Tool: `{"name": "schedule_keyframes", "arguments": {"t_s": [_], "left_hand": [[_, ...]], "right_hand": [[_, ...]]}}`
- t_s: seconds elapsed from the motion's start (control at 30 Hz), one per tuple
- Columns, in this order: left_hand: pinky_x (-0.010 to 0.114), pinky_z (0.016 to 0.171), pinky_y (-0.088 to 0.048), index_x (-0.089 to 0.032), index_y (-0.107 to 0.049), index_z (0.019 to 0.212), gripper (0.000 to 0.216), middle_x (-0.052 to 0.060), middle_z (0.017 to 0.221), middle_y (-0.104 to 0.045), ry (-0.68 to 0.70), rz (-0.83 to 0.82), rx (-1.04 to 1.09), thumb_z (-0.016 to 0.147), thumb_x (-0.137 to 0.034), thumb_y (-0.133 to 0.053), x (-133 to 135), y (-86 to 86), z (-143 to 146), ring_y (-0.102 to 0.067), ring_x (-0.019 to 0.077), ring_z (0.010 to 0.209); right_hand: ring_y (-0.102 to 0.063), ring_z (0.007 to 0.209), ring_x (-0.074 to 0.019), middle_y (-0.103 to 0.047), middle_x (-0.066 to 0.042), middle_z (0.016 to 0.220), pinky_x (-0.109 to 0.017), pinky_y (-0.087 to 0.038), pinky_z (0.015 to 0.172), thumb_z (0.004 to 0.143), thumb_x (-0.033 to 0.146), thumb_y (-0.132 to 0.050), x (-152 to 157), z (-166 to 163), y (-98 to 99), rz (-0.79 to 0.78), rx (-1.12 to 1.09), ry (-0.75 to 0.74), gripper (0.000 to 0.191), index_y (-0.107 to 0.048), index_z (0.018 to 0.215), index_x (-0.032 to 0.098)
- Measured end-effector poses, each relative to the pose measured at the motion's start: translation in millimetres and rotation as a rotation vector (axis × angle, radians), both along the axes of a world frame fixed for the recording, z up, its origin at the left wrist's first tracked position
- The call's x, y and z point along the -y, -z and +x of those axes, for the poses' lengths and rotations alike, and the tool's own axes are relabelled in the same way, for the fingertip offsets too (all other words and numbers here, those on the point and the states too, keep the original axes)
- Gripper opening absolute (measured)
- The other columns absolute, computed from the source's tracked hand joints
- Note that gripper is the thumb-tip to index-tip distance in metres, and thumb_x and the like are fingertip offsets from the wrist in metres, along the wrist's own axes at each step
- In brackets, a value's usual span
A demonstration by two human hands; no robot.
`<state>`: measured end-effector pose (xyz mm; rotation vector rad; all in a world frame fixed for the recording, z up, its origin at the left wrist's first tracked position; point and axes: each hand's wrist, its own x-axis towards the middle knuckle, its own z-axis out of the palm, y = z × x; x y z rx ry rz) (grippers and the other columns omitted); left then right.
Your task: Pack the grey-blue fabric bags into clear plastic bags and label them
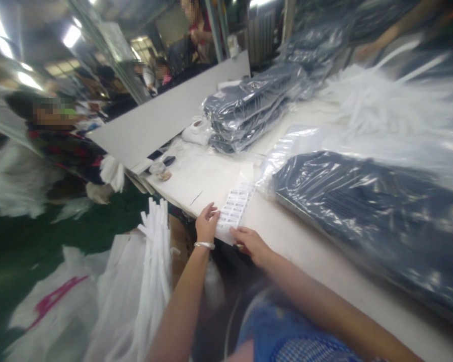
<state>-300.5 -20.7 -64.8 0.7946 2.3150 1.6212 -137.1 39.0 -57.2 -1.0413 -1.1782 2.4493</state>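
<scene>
A strip of white barcode labels (232, 207) lies at the table's near edge, its lower end reaching toward me. My right hand (251, 244) pinches the lower right corner of this label sheet between thumb and fingers. At the sheet's left edge is my left hand (207, 221), with a pale bracelet on the wrist. Its fingers are slightly curled and apart, and the thumb comes close to the paper or touches it. To the right of the sheet lies a dark folded garment pack in clear plastic (347, 201).
More plastic-wrapped dark packs (249, 105) are stacked farther back, beside a white roll (196, 131). White strips (392, 100) lie heaped at the right; others (154, 251) stand by the table's left edge. A long pale board (166, 110) borders the table. Other people are beyond it.
</scene>
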Motion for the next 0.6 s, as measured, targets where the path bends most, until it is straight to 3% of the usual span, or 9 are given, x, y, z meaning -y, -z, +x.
{"name": "schedule_keyframes", "arguments": {"t_s": [0.13, 0.2, 0.3, 0.43, 0.6], "left_hand": [[0.036, 0.088, -0.056, -0.017, -0.064, 0.123, 0.044, 0.012, 0.113, -0.069, 0.019, -0.004, -0.081, 0.082, -0.031, -0.068, 5, -15.8, 20, -0.066, 0.022, 0.103], [0.038, 0.094, -0.052, -0.02, -0.064, 0.125, 0.04, 0.01, 0.114, -0.069, -0.012, -0.035, -0.218, 0.086, -0.031, -0.064, 14, -24.8, 29, -0.064, 0.0219, 0.106], [0.036, 0.092, -0.052, -0.024, -0.064, 0.125, 0.037, 0.005, 0.102, -0.073, 0.025, -0.164, -0.476, 0.09, -0.033, -0.061, 31, -32.7, 40, -0.066, 0.0195, 0.092], [0.033, 0.089, -0.052, -0.026, -0.062, 0.128, 0.038, 0.003, 0.1, -0.075, 0.189, -0.266, -0.604, 0.09, -0.03, -0.063, 44, -30.9, 48, -0.067, 0.0197, 0.092], [0.032, 0.088, -0.052, -0.026, -0.062, 0.128, 0.038, 0.004, 0.099, -0.076, 0.218, -0.284, -0.649, 0.091, -0.031, -0.061, 44, -28.2, 50, -0.068, 0.0209, 0.092]], "right_hand": [[-0.04, 0.046, -0.0062, -0.051, 0.005, 0.054, -0.017, -0.026, 0.038, 0.073, 0.033, -0.077, -1, -8, 1.9, -0.014, 0.007, 0.058, 0.024, -0.071, 0.088, 0.015], [-0.036, 0.043, -0.0061, -0.046, 0.006, 0.05, -0.018, -0.023, 0.037, 0.072, 0.031, -0.077, -3, -11, 3.4, -0.017, 0.005, 0.077, 0.024, -0.071, 0.087, 0.014], [-0.032, 0.04, -0.0054, -0.044, 0.007, 0.048, -0.019, -0.02, 0.036, 0.073, 0.031, -0.074, -4, -12, 5.1, -0.02, -0.004, 0.089, 0.023, -0.07, 0.087, 0.013], [-0.033, 0.04, -0.0058, -0.044, 0.007, 0.047, -0.019, -0.02, 0.037, 0.076, 0.028, -0.07, -4, -11, 5.3, -0.023, -0.03, 0.093, 0.02, -0.07, 0.09, 0.013], [-0.032, 0.04, -0.0064, -0.047, 0.006, 0.047, -0.02, -0.02, 0.037, 0.075, 0.029, -0.069, -4, -10, 3.9, -0.01, -0.044, 0.107, 0.026, -0.071, 0.095, 0.013]]}}
